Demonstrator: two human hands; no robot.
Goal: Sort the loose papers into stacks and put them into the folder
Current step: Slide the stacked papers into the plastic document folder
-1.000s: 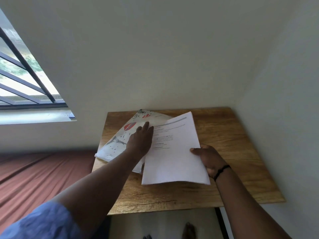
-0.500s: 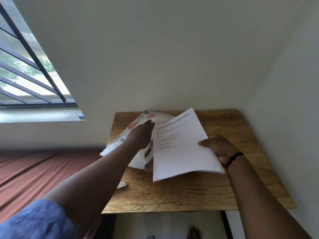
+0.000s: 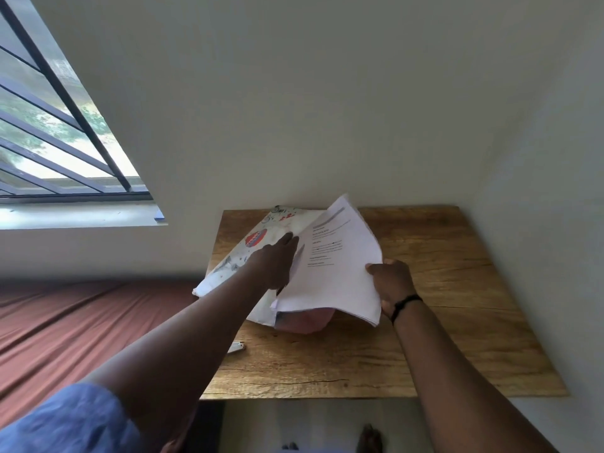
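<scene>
A stack of white printed papers [image 3: 333,266] is tilted up off the wooden table [image 3: 441,322], its right edge gripped by my right hand [image 3: 390,282]. A patterned white folder [image 3: 258,243] with a red and blue emblem lies at the table's back left, partly overhanging the edge. My left hand [image 3: 277,263] lies with straight fingers on the folder, right at the left edge of the papers. Something pink [image 3: 310,320] shows under the lifted stack.
A small white object [image 3: 236,347] lies on the table near its left edge. Walls close the table in at the back and right. A brown-covered bed [image 3: 65,328] lies to the left below a barred window [image 3: 49,142].
My right hand has raised the paper stack higher and tilted it more. My left hand has slid further along the folder beside the stack. The pink thing and the small white object have come into sight.
</scene>
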